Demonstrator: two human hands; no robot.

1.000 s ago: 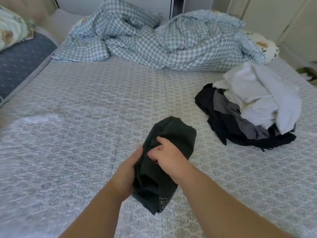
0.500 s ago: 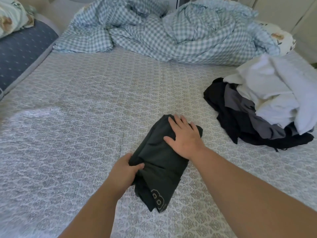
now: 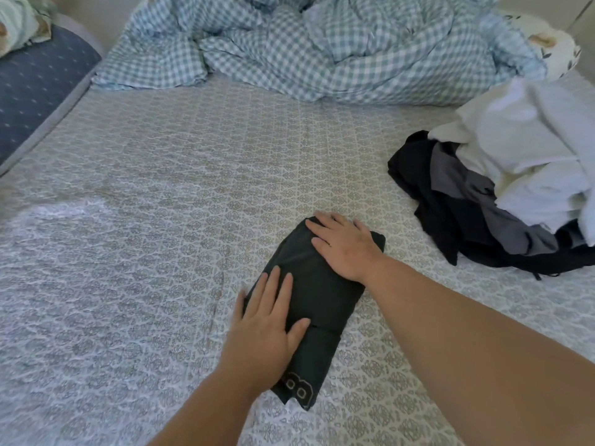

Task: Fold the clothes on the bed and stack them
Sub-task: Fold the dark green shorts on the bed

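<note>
A dark green folded garment (image 3: pixel 322 300) with pale lettering at its near end lies on the patterned bed sheet (image 3: pixel 161 220). My left hand (image 3: pixel 264 326) lies flat on its near left part, fingers straight. My right hand (image 3: pixel 344 246) presses flat on its far end. A loose pile of clothes (image 3: pixel 502 188), white on top with grey and black beneath, sits to the right, apart from both hands.
A crumpled blue checked duvet (image 3: pixel 322 46) fills the far end of the bed. A floral pillow (image 3: pixel 553 43) lies at the far right. A dark blue dotted cushion (image 3: pixel 35 88) runs along the left edge.
The garment went from held up in both hands to lying on the bed. My left hand let go of its edge and now lies flat on it; the right stays flat.
</note>
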